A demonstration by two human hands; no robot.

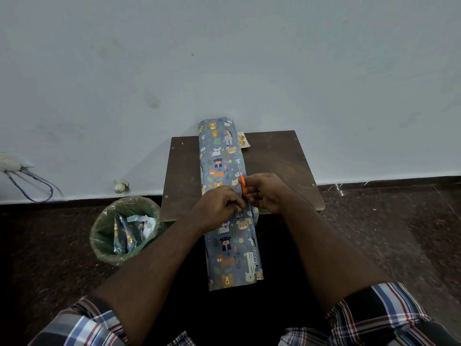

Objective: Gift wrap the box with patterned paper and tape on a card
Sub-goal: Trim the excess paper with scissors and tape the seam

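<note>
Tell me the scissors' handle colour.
Orange; the scissors show in the head view, held in the right hand.

1. Hands: two. The left hand [222, 205] and right hand [268, 193] meet over the paper.
2. Scissors [243, 186]: one pair, orange-handled, in the right hand; blades hidden.
3. Wrapping paper roll [225, 196]: one, blue-grey animal print, lying lengthwise across the table and overhanging its near edge.
4. Table [282, 166]: one, small, dark brown wood.
5. Card [242, 140]: one pale piece with two gold round marks, partly hidden behind the roll's far end.
6. Waste bin [124, 231]: one, green, lined with clear plastic.
7. Paper scraps [129, 233] in the bin: several crumpled pieces; exact count unclear.
8. Plaid sleeves: two.
</note>
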